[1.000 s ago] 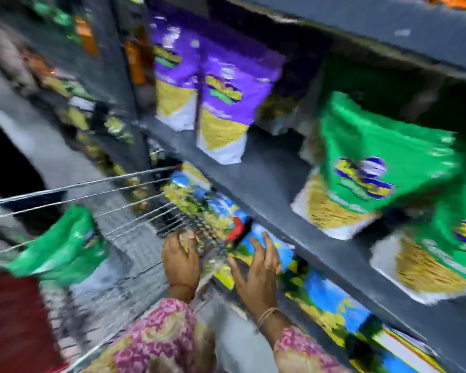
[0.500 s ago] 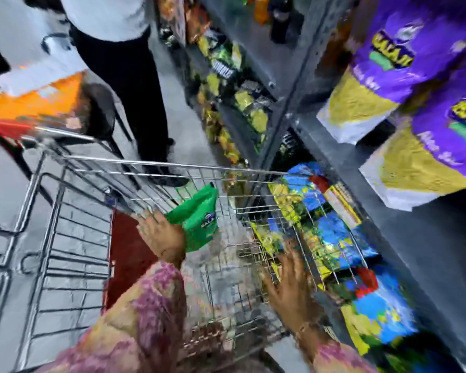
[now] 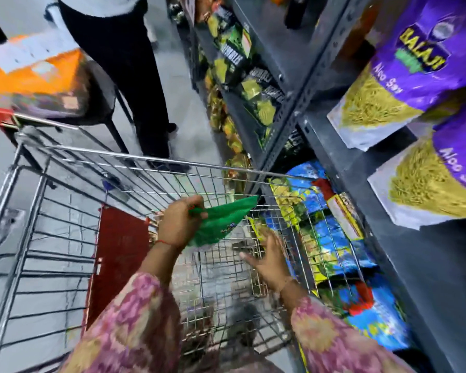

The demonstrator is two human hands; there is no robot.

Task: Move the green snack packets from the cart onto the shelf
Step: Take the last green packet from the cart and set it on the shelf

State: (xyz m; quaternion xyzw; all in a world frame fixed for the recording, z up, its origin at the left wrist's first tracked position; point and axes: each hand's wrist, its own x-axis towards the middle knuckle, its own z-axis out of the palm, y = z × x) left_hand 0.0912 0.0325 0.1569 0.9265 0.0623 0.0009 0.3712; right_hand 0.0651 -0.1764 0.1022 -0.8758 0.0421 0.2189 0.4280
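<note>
A green snack packet (image 3: 222, 223) hangs inside the wire cart (image 3: 151, 160), pinched at its top edge by my left hand (image 3: 179, 224). My right hand (image 3: 269, 258) hovers low in the cart's right side, fingers spread, holding nothing, just below and right of the packet. The dark grey shelf (image 3: 425, 254) runs along the right, right beside the cart. No other green packet shows in the cart.
Purple snack bags (image 3: 404, 68) stand on the shelf at upper right. Blue-and-yellow packs (image 3: 331, 232) fill the lower shelf beside the cart. A person in black trousers (image 3: 135, 76) stands beyond the cart, by a stool bearing an orange box (image 3: 35, 74).
My left hand has lifted the green packet higher and to the right inside the cart. My right hand has moved in toward the packet. The view has settled from the shelf onto the cart.
</note>
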